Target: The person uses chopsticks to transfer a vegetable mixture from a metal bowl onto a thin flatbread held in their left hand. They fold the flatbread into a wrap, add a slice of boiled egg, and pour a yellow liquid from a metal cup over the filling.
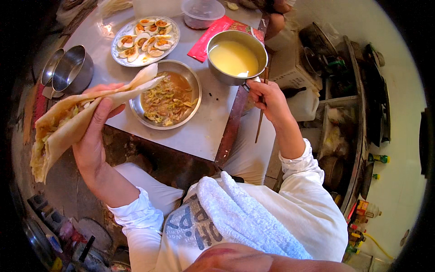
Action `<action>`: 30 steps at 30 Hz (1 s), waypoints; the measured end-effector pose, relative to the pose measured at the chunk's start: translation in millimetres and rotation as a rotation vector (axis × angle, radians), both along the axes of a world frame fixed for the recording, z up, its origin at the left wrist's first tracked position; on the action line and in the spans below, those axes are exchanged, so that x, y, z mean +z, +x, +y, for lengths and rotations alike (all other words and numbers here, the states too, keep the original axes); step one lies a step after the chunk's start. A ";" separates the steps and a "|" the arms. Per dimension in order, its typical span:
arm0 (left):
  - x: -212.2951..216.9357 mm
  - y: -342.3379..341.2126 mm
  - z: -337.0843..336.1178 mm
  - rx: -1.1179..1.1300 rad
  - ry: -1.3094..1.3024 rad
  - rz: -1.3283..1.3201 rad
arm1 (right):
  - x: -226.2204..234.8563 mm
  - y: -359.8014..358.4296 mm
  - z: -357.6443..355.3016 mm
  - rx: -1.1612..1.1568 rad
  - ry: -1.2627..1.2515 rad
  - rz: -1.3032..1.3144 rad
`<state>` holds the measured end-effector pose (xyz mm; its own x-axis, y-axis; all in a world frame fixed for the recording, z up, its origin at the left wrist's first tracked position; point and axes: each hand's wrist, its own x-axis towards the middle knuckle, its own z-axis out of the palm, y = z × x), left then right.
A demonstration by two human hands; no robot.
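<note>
My left hand [95,120] is closed round a folded flatbread [68,136] with a pale vegetable filling showing along its open edge. One end of the bread reaches over a metal dish [197,97] of cooked shredded vegetables [165,102] in brownish liquid. In my right hand [268,97] is the handle of a metal cup [222,80] that holds a yellow liquid [234,58]. The cup is raised at the table's right edge. Chopsticks [260,118] lie beside my right hand; whether the fingers also hold them, I cannot tell.
A patterned plate [118,59] of cut eggs stands on the table [199,140], with metal cups [72,68] to its left. Behind are a clear plastic tub [203,11] and a red packet [209,38]. Another person's limb [274,25] shows at the far edge. Cluttered shelves [335,97] stand at right.
</note>
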<state>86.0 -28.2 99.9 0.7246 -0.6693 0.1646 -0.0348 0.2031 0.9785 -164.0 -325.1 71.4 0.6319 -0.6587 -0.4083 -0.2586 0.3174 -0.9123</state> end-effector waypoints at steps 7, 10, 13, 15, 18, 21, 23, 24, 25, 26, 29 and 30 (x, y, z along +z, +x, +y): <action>0.0 0.1 1.1 -0.013 -0.042 0.027 | 8.7 -4.6 11.9 0.051 -0.114 0.096; 0.7 -1.9 1.4 0.038 -0.072 0.067 | 16.4 2.6 24.2 0.067 -0.160 0.099; -0.7 1.1 4.3 0.041 -0.060 0.048 | 19.4 10.1 30.8 0.073 -0.226 0.097; -1.1 1.4 4.6 0.039 -0.058 0.060 | 17.3 11.1 31.2 0.077 -0.264 0.102; 0.2 1.7 5.6 0.034 -0.060 0.078 | 13.5 13.6 29.3 0.099 -0.304 0.107; 2.0 1.0 5.9 0.033 -0.069 0.087 | 11.9 16.4 30.6 0.119 -0.333 0.109; 1.4 0.8 5.1 0.036 -0.071 0.087 | 2.6 15.1 27.7 0.122 -0.356 0.111; 0.4 0.9 4.1 0.039 -0.069 0.086 | 0.4 14.1 25.6 0.127 -0.382 0.131; -0.4 0.9 3.2 0.041 -0.066 0.084 | -1.1 12.5 23.0 0.131 -0.407 0.151; 0.2 1.1 3.0 0.035 -0.062 0.082 | -2.4 12.0 21.7 0.137 -0.432 0.169; 1.8 0.6 1.7 0.026 -0.056 0.078 | -6.9 12.1 21.0 0.140 -0.514 0.220; 2.1 -0.3 0.8 0.031 -0.060 0.079 | -7.6 12.1 20.9 0.140 -0.536 0.228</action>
<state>85.7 -27.4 102.1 0.7567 -0.6373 0.1455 0.0347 0.2614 0.9646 -151.9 -304.1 63.8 0.6635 -0.7268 -0.1777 -0.4725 -0.2229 -0.8526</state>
